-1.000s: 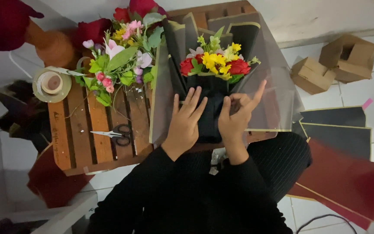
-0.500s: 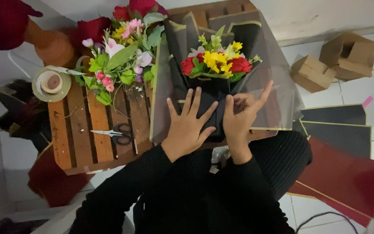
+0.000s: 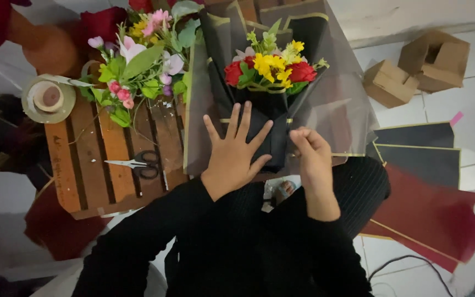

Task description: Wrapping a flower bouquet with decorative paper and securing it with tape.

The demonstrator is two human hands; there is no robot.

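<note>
Change since earlier: the right hand (image 3: 313,157), which was spread with fingers lifted half a second ago, has curled in at the bouquet's right edge; the left hand has stayed flat.
Landmark: a bouquet (image 3: 269,82) in black wrapping paper, lying on a wooden crate; every place below is given from it.
Left hand (image 3: 236,153): fully open, fingers fanned, palm pressing the lower stem wrap, gripping nothing.
Right hand: just right of the stem wrap, fingers bent inward, seemingly pinching the paper's edge; whether it holds anything small cannot be told.
Step in hand: judged to be folding and holding the wrap closed around the stems.
Next move calls for: probably keeping the fold pinned with one hand while the other fastens it.
Scissors (image 3: 137,163): left of the bouquet, metal blades and dark handles, lying on the crate.
Wooden crate (image 3: 86,165): beneath and left of it, rough brown slats with gaps.
Paper sheets (image 3: 424,181): right of it on the tiled floor, flat black and dark red sheets with gold edges.
Ribbon roll (image 3: 48,98): far left, round and pale.
Loose flowers (image 3: 136,60): upper left, pink and white blooms with green leaves.
Bouquet flowers: red roses, yellow blooms, frosted translucent outer sheet.
Cardboard boxes (image 3: 419,66): upper right, small, brown, open.
</note>
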